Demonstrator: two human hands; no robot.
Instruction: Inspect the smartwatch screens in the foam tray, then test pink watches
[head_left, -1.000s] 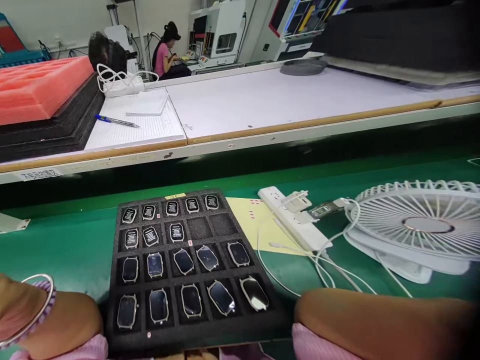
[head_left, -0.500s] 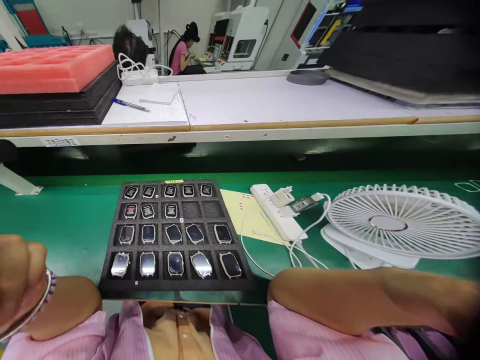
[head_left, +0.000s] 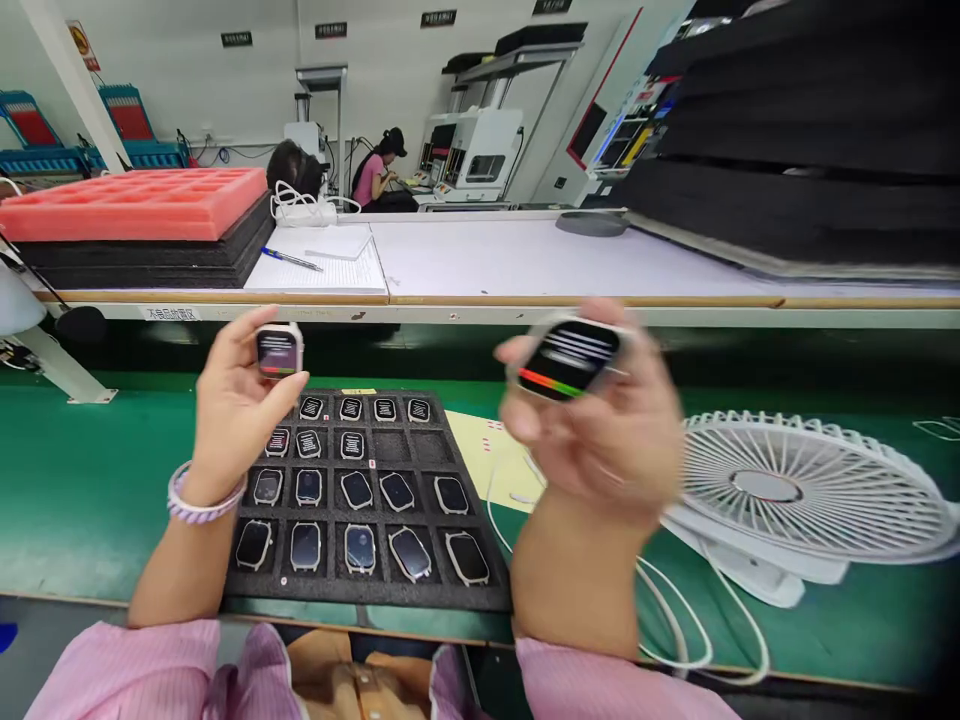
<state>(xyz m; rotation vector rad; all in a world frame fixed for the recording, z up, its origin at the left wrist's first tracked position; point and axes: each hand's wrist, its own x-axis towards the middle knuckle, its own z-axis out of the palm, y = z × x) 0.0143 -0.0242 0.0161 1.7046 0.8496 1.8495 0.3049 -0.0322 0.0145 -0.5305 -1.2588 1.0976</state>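
Observation:
My left hand (head_left: 238, 400) holds up a strapless smartwatch (head_left: 278, 352) between thumb and fingers, its lit screen facing me. On the other side, my right hand (head_left: 619, 430) grips a second smartwatch (head_left: 570, 358), blurred, with text and a red-to-green band on its screen. Between and below the hands lies a black foam tray (head_left: 390, 592) with rows of strapless watches in square pockets. Text glows on the watches of the two back rows; those in the front rows have dark screens. Two pockets at the right of the second row hold nothing. My left hand covers the tray's back left corner.
A white fan (head_left: 765, 490) stands at the right, with white cables (head_left: 697, 640) beside it. Yellow paper (head_left: 472, 440) lies by the tray. The shelf behind carries pink foam (head_left: 135, 205), a pen (head_left: 292, 259) and black foam stacks (head_left: 787, 170). Another person (head_left: 371, 180) sits farther back.
Both hands have come in from the sides to above the tray, each now showing a smartwatch. The view has tilted up. My right arm now covers the power strip.

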